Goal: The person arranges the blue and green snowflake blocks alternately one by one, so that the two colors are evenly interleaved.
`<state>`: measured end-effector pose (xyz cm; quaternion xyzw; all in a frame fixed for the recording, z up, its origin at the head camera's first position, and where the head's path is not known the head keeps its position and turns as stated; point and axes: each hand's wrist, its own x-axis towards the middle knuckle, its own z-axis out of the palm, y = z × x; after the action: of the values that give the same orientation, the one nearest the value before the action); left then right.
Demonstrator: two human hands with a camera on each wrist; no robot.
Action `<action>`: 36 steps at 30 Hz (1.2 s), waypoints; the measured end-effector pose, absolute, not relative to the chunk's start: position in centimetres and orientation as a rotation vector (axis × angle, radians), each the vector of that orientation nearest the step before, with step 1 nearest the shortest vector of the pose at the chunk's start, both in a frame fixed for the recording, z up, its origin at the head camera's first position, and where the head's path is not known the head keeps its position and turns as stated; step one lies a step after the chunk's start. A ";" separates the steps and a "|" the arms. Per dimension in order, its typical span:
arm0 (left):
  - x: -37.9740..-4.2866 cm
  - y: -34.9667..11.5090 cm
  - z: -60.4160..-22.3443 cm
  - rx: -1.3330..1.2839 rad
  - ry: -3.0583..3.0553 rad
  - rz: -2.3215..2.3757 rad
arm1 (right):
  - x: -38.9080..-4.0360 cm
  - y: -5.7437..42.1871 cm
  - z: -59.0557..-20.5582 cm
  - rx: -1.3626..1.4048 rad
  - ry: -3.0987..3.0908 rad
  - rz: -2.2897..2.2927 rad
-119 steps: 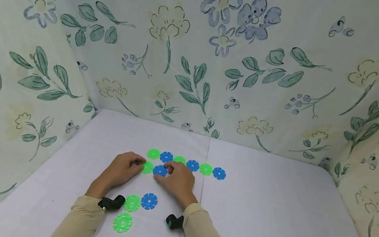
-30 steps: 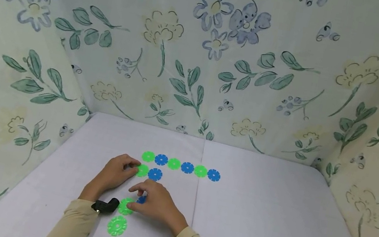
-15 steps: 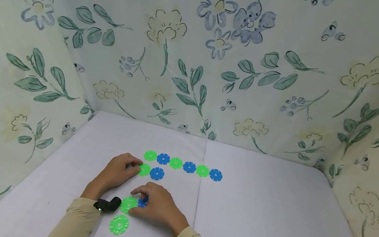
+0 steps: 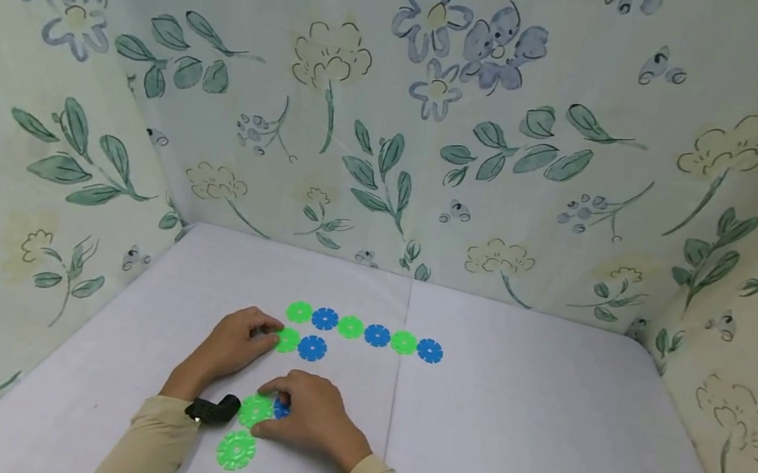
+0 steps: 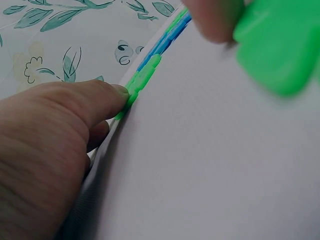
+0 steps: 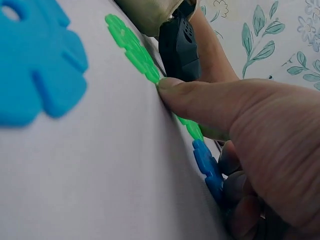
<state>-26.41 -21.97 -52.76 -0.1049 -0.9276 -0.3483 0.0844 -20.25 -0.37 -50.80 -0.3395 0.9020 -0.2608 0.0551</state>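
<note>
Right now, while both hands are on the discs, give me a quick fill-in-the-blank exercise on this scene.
1. The far row of discs numbers ____.
2. In the shorter row, the left hand touches the disc coloured ____.
3. The right hand covers most of a disc coloured ____.
4. Both wrist cameras are ____.

Missing words: six; green; blue; black.

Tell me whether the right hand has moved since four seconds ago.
Yes: in the head view, the right hand has moved downward and leftward relative to the six-disc row.
</note>
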 end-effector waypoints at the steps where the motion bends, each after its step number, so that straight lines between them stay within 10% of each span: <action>1: -26.4 -22.0 -52.8 -0.311 -2.764 -1.043 | -20.2 -0.4 -50.8 -1.029 2.738 -0.789; 36: -26.3 -21.7 -52.6 -0.304 -2.779 -1.023 | -20.6 0.2 -51.3 -1.106 2.624 -0.995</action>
<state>-26.27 -21.72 -52.63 -0.1018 -0.9304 -0.3425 0.0820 -20.63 0.24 -51.27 -0.3660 0.8682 -0.3292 0.0628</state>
